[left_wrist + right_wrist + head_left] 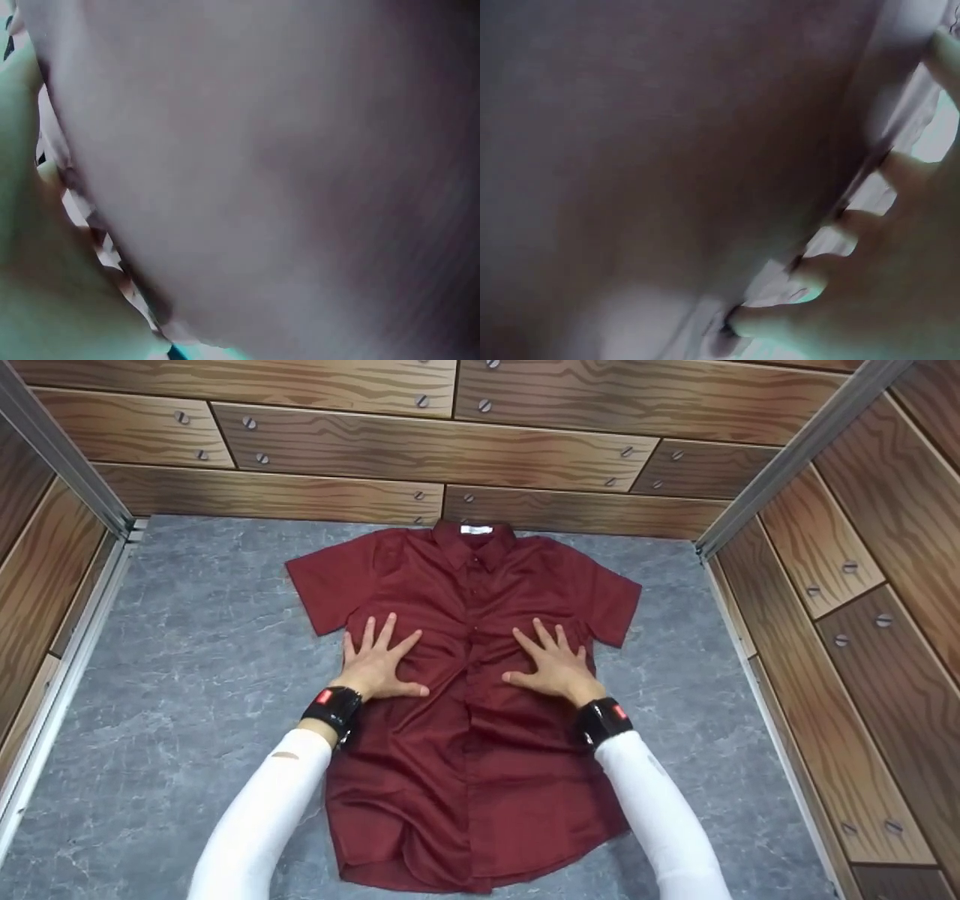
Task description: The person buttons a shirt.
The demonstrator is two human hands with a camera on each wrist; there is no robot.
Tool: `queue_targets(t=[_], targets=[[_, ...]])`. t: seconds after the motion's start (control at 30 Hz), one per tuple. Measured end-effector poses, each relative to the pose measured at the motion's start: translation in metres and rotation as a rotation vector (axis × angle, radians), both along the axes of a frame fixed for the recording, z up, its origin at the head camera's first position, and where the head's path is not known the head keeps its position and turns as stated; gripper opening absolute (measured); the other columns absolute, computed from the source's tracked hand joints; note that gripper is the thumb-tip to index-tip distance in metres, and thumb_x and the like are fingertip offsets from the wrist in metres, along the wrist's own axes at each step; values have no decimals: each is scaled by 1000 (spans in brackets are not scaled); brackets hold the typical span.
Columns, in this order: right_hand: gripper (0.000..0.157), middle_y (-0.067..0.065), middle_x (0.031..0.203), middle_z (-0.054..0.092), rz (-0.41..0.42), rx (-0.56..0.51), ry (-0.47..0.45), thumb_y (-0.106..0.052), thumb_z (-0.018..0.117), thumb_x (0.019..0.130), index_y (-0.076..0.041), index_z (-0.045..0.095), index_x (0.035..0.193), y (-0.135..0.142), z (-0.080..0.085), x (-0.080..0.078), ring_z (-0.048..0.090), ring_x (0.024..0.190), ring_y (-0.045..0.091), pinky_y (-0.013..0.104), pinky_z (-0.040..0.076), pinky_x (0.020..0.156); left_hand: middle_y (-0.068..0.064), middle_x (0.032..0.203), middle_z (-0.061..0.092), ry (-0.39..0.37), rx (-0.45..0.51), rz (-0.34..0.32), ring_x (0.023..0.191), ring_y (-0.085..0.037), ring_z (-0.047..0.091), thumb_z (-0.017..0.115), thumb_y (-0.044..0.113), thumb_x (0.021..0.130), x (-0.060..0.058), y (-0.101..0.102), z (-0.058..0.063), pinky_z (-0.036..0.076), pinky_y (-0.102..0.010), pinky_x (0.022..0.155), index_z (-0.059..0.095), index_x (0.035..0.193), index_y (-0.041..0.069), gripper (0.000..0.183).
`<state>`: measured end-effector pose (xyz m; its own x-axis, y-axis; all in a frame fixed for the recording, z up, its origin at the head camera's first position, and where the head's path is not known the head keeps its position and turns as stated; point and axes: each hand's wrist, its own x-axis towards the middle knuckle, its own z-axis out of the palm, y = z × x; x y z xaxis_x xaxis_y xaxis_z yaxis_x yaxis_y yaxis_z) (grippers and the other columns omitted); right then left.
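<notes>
A dark red short-sleeved button-up shirt (480, 780) lies front up, collar toward the back wall. Its front is wrinkled around the chest and the lower left, and the sleeves spread out to both sides. My left hand (379, 661) rests on the left chest with its fingers spread. On the right chest my right hand (553, 664) lies likewise, fingers fanned and thumb toward the button line. Close, blurred cloth (247, 172) fills most of the left wrist view. The fingers (847, 225) of the right hand touch the cloth in the right wrist view.
The shirt is on a grey marbled surface (187, 660). A wood-patterned back wall (337, 442) stands just behind the collar. Wood-patterned side walls rise on the left (45, 585) and right (862, 660), with metal rails along their corners.
</notes>
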<state>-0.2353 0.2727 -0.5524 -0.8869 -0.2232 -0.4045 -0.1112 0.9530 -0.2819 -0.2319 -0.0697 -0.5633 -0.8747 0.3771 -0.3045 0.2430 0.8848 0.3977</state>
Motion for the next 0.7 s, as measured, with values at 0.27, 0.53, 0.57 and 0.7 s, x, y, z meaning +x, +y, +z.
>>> queue_targets(t=[0.27,0.53,0.57,0.7], targets=[[75,9,173,10,76,1,154,-58,57,100,-31,29,165,-13,5,1,0,156,46,77,7,115,-16,172,-9,-4,-9,7,155,-46,-15,75,66,83,-10,4,6,-9,-75,114,24,166,29,104],[56,4,172,18,198,-40,131,-54,48,106,-39,39,160,-32,5,26,10,156,44,77,15,113,-19,172,6,79,103,-44,156,-46,-7,72,60,89,13,12,8,-4,-79,112,39,161,23,88],[59,3,173,15,191,-30,108,-57,48,105,-40,36,160,-32,4,27,7,157,43,78,14,113,-18,172,4,51,88,-50,155,-47,-9,72,62,88,15,11,9,-5,-80,111,36,162,24,92],[70,-1,174,6,164,-2,60,-65,52,100,-44,28,162,-28,0,24,-1,157,41,81,10,111,-15,173,-4,-26,-7,-75,155,-47,-12,76,68,81,17,5,9,-6,-80,110,25,166,29,107]])
